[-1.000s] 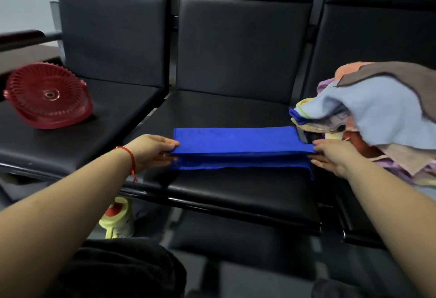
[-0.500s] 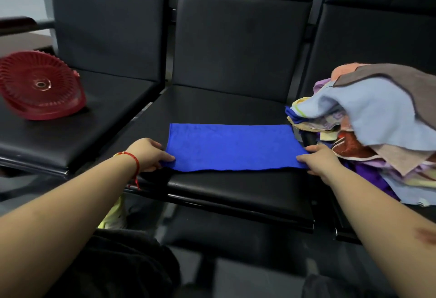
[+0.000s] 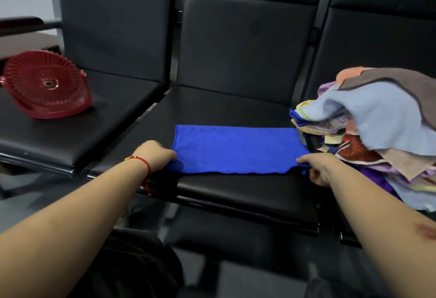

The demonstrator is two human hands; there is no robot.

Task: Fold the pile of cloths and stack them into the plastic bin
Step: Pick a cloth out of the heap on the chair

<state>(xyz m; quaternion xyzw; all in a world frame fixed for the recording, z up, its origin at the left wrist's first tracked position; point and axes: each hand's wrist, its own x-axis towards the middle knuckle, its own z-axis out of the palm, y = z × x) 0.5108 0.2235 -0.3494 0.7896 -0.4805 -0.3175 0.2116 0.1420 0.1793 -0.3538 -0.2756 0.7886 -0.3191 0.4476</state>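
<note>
Hands pinching blue cloth (image 3: 238, 149) near corners, left hand (image 3: 157, 155), right hand (image 3: 318, 168), on black seat (image 3: 236, 194)

The pile of cloths (image 3: 387, 128) runs off the right edge — both hands' fingertips hidden.

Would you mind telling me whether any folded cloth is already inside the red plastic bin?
No, the red plastic bin lies tipped on the left seat with nothing showing in it, and the blue cloth lies on the middle seat.
</note>
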